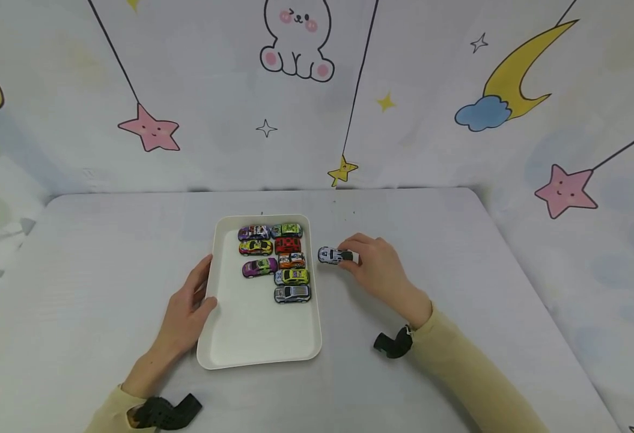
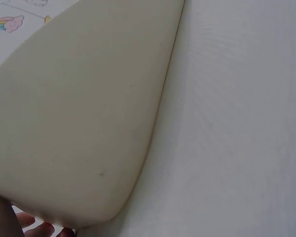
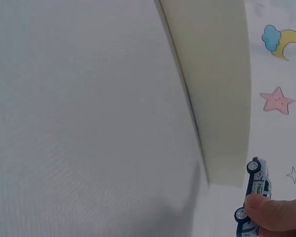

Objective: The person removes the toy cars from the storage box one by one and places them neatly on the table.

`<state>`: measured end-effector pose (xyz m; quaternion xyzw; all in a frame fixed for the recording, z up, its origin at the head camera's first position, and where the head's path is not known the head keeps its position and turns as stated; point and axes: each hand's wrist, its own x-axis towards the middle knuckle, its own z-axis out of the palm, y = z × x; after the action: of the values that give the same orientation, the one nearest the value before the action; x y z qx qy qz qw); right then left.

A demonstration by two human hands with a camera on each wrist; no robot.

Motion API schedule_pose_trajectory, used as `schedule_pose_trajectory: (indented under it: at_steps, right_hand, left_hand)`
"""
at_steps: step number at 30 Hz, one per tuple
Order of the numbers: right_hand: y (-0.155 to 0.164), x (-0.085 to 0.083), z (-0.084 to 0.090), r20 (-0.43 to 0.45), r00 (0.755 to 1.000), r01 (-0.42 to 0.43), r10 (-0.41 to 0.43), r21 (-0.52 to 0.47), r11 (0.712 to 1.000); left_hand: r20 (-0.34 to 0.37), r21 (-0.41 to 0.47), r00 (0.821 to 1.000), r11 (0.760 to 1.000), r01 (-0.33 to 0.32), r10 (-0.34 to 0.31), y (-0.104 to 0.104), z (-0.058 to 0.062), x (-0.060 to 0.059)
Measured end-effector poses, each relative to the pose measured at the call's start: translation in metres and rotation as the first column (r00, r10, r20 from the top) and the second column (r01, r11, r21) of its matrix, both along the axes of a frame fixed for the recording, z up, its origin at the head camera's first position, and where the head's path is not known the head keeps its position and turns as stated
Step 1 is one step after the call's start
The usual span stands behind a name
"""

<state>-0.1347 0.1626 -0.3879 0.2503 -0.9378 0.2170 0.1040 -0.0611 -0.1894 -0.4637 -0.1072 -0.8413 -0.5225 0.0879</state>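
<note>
Between the thumb and fingers of my right hand (image 1: 378,270) is a white and black toy car (image 1: 330,255), held just beyond the tray's right rim. The right wrist view shows the thumb pressed on the side of that car (image 3: 259,185), with dark lettering and wheels visible. My left hand (image 1: 184,313) holds the left side of the white tray (image 1: 241,355), thumb over the rim and fingers along the outside. Several toy cars stand in the tray's upper and right part, among them a purple one (image 1: 259,267), a red one (image 1: 287,245) and a silver one (image 1: 292,293).
The tray lies on a white-covered table (image 1: 430,222). Behind it rises a wall cloth (image 1: 214,90) printed with stars, a moon and a bear. Black wrist straps (image 1: 393,343) show at both sleeves.
</note>
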Motion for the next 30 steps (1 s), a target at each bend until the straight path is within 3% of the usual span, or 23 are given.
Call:
schedule_pose_trajectory:
  at_steps: [7,17,26,30]
  right_hand:
    - [0.010,-0.014,-0.011,0.020,1.000,0.019,-0.019,-0.004,1.000]
    - [0.022,-0.031,-0.025,0.063,0.998,0.028,-0.028,-0.009,1.000]
    - [0.033,-0.046,-0.041,0.104,0.995,0.025,-0.013,-0.114,0.993]
    - [0.035,-0.051,-0.050,0.066,0.998,0.016,-0.003,-0.189,0.982]
  left_hand:
    - [0.025,-0.010,1.000,1.000,-0.004,0.004,-0.001,-0.003,0.000]
    - [0.002,0.002,1.000,1.000,0.002,-0.002,0.001,0.000,0.001]
    - [0.013,-0.014,1.000,1.000,-0.003,0.003,0.001,-0.002,0.000]
    - [-0.002,-0.005,1.000,1.000,-0.006,0.006,0.001,0.000,0.000]
